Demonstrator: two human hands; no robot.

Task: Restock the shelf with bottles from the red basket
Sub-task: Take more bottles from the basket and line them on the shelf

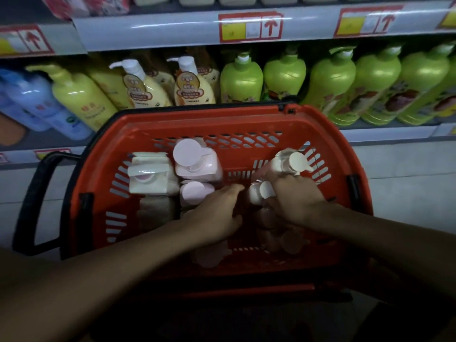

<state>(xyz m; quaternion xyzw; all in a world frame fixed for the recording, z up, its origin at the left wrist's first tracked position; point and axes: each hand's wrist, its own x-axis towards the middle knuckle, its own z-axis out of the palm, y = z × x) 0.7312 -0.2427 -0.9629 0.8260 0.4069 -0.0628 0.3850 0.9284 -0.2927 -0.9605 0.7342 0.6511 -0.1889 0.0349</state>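
The red basket (202, 124) stands in front of the shelf (153, 30) and holds several pump bottles. A pink bottle (195, 164) and a cream bottle (148, 176) stand at its back left. Both my hands are down inside the basket. My right hand (296, 203) is wrapped around white pump bottles (287, 164), with a pump head sticking up between the fingers. My left hand (217, 213) is curled among the pink bottles in the middle; what it grips is hidden under the fingers.
The shelf behind the basket carries a row of green bottles (330, 87) on the right, yellow and cream pump bottles (138, 87) in the middle and blue bottles (37, 102) on the left. The basket's black handle (32, 201) hangs down on its left side.
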